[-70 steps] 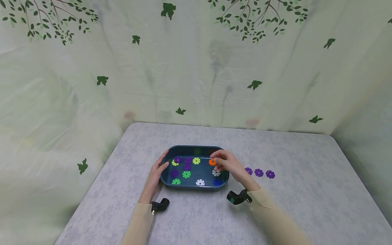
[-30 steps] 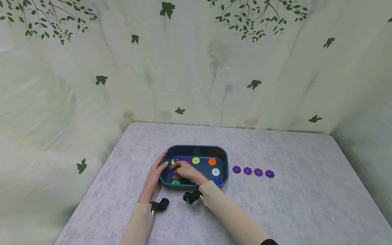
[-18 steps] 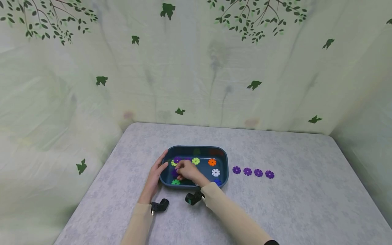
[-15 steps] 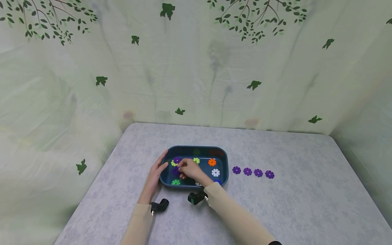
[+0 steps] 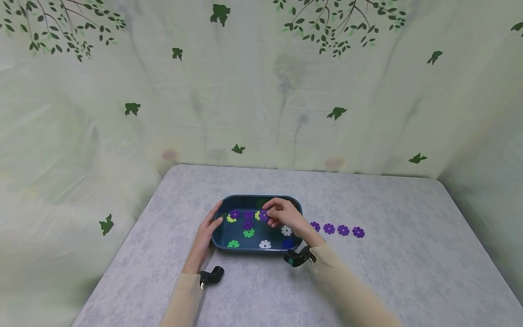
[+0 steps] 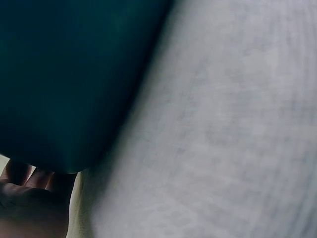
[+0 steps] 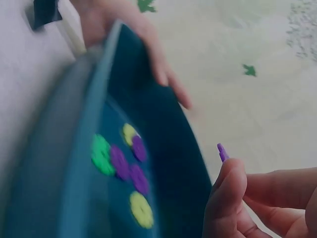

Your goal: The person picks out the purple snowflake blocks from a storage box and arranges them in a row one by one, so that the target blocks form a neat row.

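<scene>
My left hand (image 5: 207, 231) grips the left end of a dark blue tray (image 5: 255, 250), thumb at the rim and fingers along the outer side. In the left wrist view its fingers (image 6: 39, 178) lie dark against the tray's wall. Above the tray's right half, my right hand (image 5: 286, 214) pinches a purple notched plastic disc (image 5: 263, 215) between thumb and fingertips; the right wrist view shows this purple disc (image 7: 222, 152) edge-on. Inside the tray lie more purple discs (image 5: 248, 225), green discs (image 5: 249, 233), white discs (image 5: 265, 244), yellow discs (image 5: 231, 218) and a dark blue disc (image 5: 288, 243).
Several purple discs (image 5: 343, 230) form a row on the grey table (image 5: 400, 254), right of the tray. Both wrists carry a black camera (image 5: 212, 275). Behind the table hangs a pale curtain (image 5: 253, 91) with a leaf print.
The row on the table grew by one purple disc. My right hand then reached into the tray's left part, picked up another purple disc and moved right with it. My left hand stayed put.
</scene>
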A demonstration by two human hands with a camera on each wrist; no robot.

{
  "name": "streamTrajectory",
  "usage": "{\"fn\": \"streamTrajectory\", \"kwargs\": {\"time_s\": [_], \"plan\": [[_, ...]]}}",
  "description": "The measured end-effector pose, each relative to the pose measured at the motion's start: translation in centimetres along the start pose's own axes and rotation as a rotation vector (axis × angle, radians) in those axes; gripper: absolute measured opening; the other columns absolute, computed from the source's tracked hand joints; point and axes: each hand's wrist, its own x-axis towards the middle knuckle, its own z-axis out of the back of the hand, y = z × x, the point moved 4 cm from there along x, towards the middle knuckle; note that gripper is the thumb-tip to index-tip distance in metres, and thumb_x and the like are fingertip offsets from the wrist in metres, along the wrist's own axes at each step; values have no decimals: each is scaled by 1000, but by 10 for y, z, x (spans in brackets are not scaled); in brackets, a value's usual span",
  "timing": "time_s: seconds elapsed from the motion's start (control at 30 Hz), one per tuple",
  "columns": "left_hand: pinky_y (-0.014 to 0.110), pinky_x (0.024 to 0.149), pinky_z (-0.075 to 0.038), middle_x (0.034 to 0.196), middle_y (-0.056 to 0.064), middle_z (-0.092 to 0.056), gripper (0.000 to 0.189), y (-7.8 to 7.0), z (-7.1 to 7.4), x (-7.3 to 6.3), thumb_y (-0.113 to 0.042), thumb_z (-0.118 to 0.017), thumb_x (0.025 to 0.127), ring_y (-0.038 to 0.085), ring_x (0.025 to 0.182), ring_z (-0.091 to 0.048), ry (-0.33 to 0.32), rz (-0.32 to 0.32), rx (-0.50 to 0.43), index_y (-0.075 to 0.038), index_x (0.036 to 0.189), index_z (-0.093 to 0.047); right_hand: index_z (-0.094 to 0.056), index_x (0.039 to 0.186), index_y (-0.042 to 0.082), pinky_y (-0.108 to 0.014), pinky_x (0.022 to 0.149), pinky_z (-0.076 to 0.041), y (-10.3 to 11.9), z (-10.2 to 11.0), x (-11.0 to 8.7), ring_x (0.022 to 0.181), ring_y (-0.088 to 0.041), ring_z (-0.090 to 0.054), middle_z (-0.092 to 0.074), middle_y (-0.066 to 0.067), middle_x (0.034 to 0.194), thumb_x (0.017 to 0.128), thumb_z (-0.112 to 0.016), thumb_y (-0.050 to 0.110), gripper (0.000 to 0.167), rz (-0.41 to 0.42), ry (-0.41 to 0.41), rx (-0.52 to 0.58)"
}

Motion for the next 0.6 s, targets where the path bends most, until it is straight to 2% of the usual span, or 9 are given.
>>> {"fn": "streamTrajectory", "kwargs": {"time_s": [0.2, 0.4, 0.6], "plan": [[43, 114, -10, 156, -1, -25, 50, 0, 0, 0, -13, -46, 102, 16, 143, -14, 16, -11, -6, -19, 150, -34, -55, 117, -8, -33, 69, -55, -4, 43, -23, 67, -15, -59, -60, -11, 86, 97, -50, 5, 24, -18, -52, 16], [44, 114, -9, 156, -1, -25, 50, -1, -1, 0, -13, -45, 102, 16, 143, -14, 25, -22, -11, -19, 151, -34, -51, 121, -9, -33, 70, -54, -20, 96, -55, 70, -16, -58, -59, -13, 87, 99, -48, 8, 27, -35, -145, -5], [42, 114, -10, 155, -3, -26, 50, -2, -2, 0, -12, -45, 102, 13, 142, -16, 24, -26, -18, -20, 150, -34, -45, 127, -11, -29, 69, -54, -39, 145, -91, 73, -13, -59, -58, -9, 92, 100, -47, 10, 34, -78, -249, -30]]}}
